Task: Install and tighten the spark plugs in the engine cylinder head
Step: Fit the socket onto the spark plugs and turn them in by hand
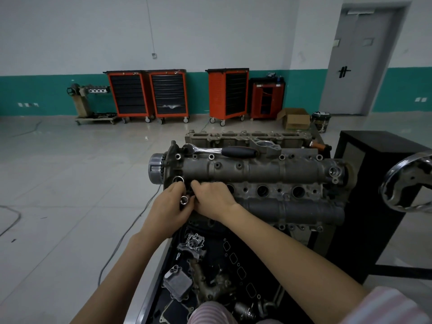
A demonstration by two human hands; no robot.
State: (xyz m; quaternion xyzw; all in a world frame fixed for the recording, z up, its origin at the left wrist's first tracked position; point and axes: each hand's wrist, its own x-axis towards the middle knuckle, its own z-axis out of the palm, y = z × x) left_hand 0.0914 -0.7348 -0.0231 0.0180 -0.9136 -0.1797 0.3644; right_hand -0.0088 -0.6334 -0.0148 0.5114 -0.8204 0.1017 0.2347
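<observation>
Grey cast cylinder head (257, 174) sits centre frame on a black stand (364, 183), long axis running left to right. Head view only.

Left hand (171, 202) and right hand (211, 198) meet at the left end of the head, just below the leftmost plug well (178, 179). Left-hand grip: fingers curled round a chrome socket (184, 200), its open end facing the camera. Right-hand grip: fingers curled down against the head beside the socket; cannot tell what it has hold of, if anything. No spark plug can be made out; the hands cover that spot.

Three more plug wells (263, 191) stand open in a row to the right of the hands.

Ratchet wrench (219, 150), chrome with a black handle, lies loose along the top edge of the head, upper centre, touched by neither hand.

Chrome handwheel (406, 183) on the stand at the right edge.

Black tray (163, 265) in the lower centre holds loose engine parts and gaskets, partly hidden by the forearms.

Background, upper frame: orange tool carts (147, 94) against a white and teal wall, cardboard box (294, 119), grey door (360, 61) upper right. Striped pink sleeve (392, 305) lower right.
</observation>
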